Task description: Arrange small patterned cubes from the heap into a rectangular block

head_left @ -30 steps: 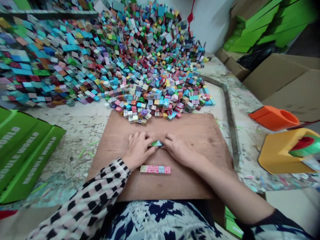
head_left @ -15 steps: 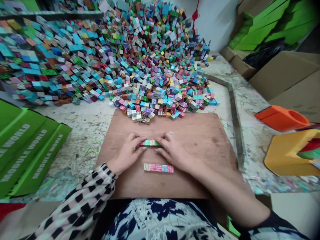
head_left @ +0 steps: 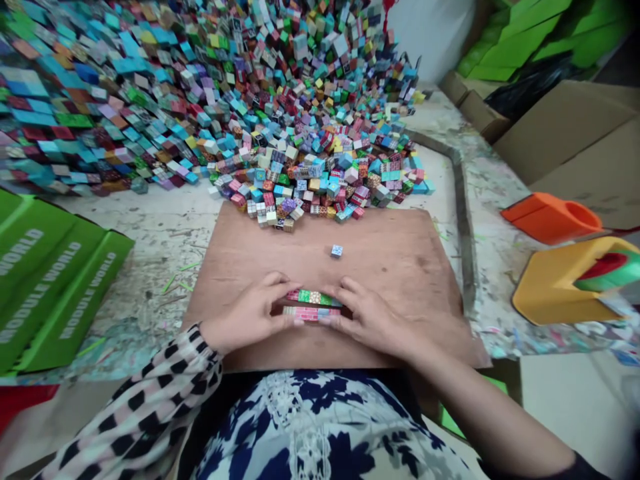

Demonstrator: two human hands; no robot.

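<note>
Two short rows of small printed cubes lie one behind the other on the brown board (head_left: 240,240). The far row of cubes (head_left: 314,297) is green, speckled and dark red; the near row of cubes (head_left: 307,314) is mostly pink brick pattern. My left hand (head_left: 255,312) is closed around the rows' left ends, fingers at the far row and thumb against the near one. At the right ends my right hand (head_left: 375,315) pinches them likewise, hiding part of the far row. A narrow dark gap shows between the rows. Beyond them sits a single blue-and-white cube (head_left: 337,251).
A large heap of coloured cubes (head_left: 300,127) spreads behind the board. Green boxes (head_left: 65,287) stand at left. On the right are an orange holder (head_left: 545,217), a yellow tape dispenser (head_left: 545,290), a raised strip (head_left: 465,233) and cardboard boxes (head_left: 570,133).
The green row has come nearer to the pink row, and both hands now span the two rows instead of the green one alone. The blue-and-white cube shows fully. The view has tilted slightly down.
</note>
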